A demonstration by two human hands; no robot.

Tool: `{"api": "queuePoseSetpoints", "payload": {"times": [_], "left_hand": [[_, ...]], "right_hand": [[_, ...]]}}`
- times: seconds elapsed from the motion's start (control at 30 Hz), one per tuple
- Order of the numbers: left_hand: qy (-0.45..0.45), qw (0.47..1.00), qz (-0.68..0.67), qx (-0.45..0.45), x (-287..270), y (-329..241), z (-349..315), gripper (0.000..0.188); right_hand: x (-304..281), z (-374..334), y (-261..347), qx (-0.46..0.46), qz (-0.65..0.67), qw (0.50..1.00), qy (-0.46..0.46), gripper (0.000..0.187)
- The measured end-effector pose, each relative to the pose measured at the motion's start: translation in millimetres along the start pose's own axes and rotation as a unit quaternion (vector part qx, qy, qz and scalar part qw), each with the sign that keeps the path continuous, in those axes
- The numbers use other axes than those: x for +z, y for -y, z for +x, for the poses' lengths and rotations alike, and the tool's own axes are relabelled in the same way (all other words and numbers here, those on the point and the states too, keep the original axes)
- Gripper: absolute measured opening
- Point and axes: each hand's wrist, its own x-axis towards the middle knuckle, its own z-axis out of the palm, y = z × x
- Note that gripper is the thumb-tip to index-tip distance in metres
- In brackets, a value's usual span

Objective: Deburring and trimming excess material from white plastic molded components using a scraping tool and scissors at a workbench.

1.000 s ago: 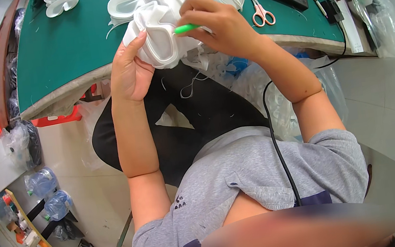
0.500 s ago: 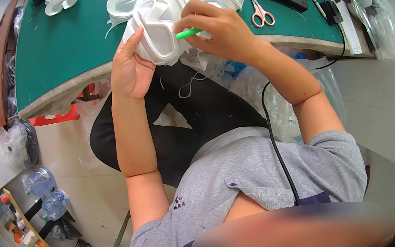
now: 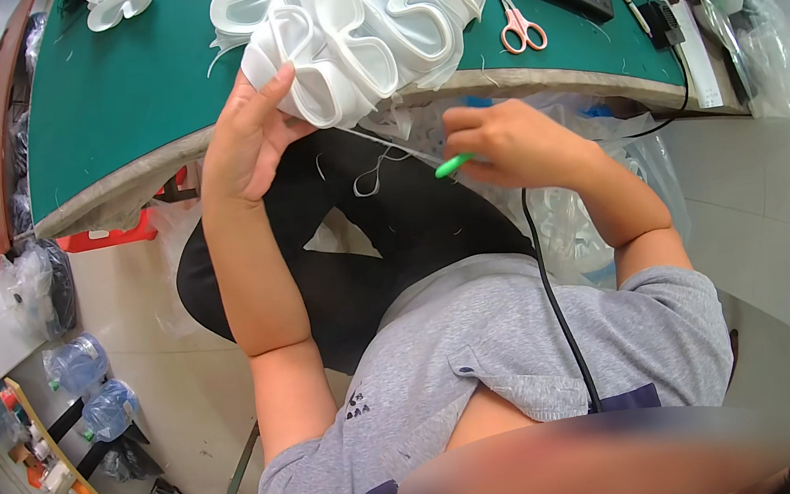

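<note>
Cluster of white, soft-looking pieces with curvy raised rims (image 3: 366, 39) lies at the upper centre, over the green-topped desk (image 3: 144, 110)'s near edge, its long axis rising rightward. The left hand (image 3: 249, 141), nearer, pinches its lower-left end, thumb on top. The right hand (image 3: 512, 145), at centre right, curls around a slim bright-green tool (image 3: 455, 165); the cluster lies up-left of it, linked by a thin whitish strand (image 3: 385, 141) slanting between.

Green-topped table (image 3: 129, 113) above pale tiled floor (image 3: 184, 398)
</note>
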Motion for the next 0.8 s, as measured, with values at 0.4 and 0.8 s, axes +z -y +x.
{"api": "queuePoseSetpoints", "payload": {"times": [0.4,0.8], "left_hand": [[-0.097,0.994,0.039,0.023,-27,-18,-5,0.061],[0.008,0.984,0.009,0.177,-11,40,-2,0.066]], "right_hand": [[6,-32,-40,0.160,-0.048,0.986,-0.011,0.008],[-29,67,-8,-0.047,0.460,0.831,-0.309,0.028]]}}
